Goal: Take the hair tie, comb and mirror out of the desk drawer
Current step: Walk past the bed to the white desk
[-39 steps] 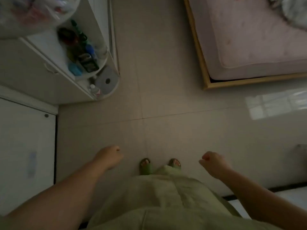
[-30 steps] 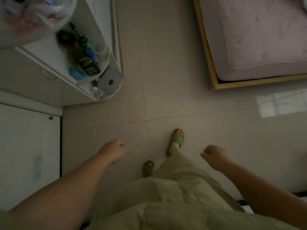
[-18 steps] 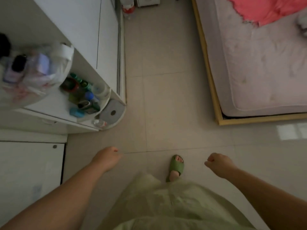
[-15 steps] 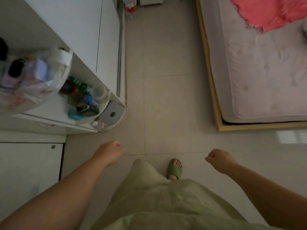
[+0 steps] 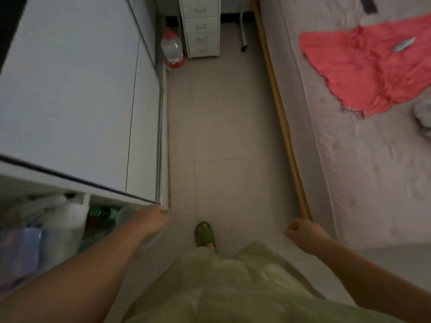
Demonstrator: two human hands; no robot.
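View has swung up from bare floor to the aisle; drawer unit (image 5: 201,26) now visible ahead, well apart. Left hand (image 5: 152,221) and right hand (image 5: 303,231) empty, fingers curled loosely. Hair tie, comb, mirror unseen, presumably inside a drawer; approach under way

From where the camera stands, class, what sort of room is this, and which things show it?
Most likely a bedroom: a bed with a red cloth along the right, a white wardrobe on the left, and a small drawer unit ahead.
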